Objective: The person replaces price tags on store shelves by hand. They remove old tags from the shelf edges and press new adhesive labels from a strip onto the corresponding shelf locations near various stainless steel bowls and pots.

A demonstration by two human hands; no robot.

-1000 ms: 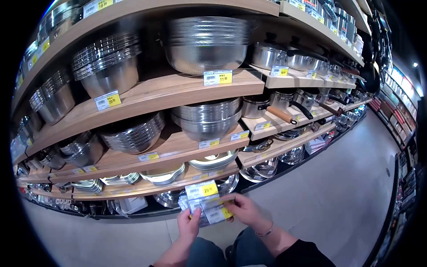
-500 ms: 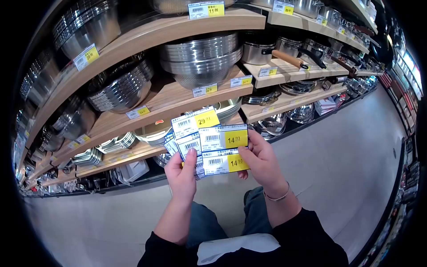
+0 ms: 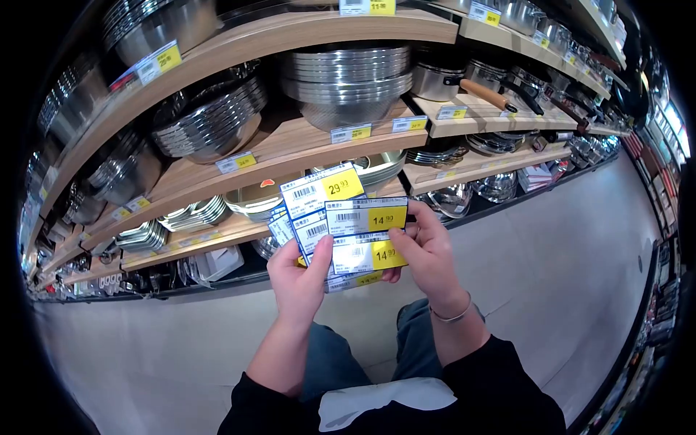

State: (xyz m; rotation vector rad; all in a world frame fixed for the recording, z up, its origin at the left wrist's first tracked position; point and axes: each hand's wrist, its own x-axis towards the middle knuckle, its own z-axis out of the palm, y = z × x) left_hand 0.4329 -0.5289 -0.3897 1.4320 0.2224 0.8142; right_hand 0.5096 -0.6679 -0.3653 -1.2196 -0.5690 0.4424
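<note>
Several white and yellow price tags are fanned out between my two hands, in front of the lower shelves. My left hand pinches the left part of the bunch, its thumb lying over the front. On the right side, my right hand grips two joined tags marked 14.90, thumb in front and fingers partly hidden behind. Above these sits a tag reading 29.90. More tags poke out at the left and below, partly covered.
Stacked steel bowls stand on a wooden shelf ahead. Pots with a wooden handle are on the right shelves. Metal trays lie lower down. Grey floor stretches right, with another shelf row along the far right edge.
The view has shifted slightly, so the shelves sit further right. The tags have spread a little, with another yellow-ended tag now showing below. Both hands keep their hold.
</note>
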